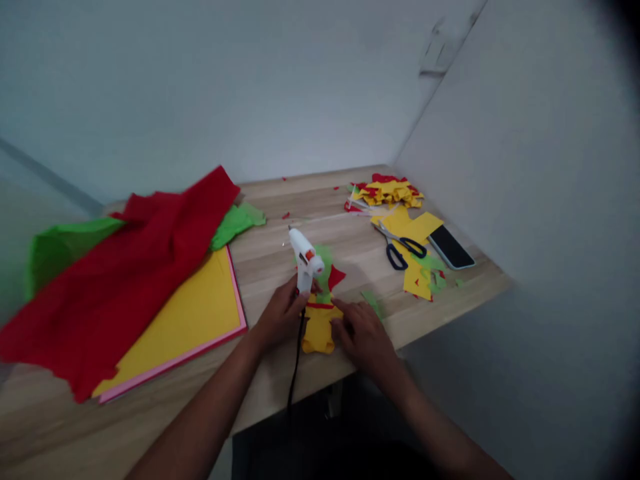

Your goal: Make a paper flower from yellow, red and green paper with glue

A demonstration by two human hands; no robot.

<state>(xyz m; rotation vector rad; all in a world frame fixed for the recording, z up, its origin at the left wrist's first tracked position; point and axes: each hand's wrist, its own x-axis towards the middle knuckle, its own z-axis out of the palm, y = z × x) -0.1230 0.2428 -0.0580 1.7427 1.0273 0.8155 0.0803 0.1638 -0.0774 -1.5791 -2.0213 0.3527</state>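
My left hand is closed round the handle of a white glue gun, whose nozzle points up and away from me. A black cord hangs from it past the table's front edge. Under and beside the gun lies a paper cutout in yellow, with a red strip across it and a green part above. A red pointed paper piece sticks out at its right. My right hand rests at the cutout's right side, fingers apart, with the index fingertip touching near the red strip. The left fingertips are partly hidden behind the gun.
Red crepe paper and green paper lie over yellow sheets at left. Dark-handled scissors, yellow scraps and a phone lie at right. A red and yellow paper pile sits near the back wall.
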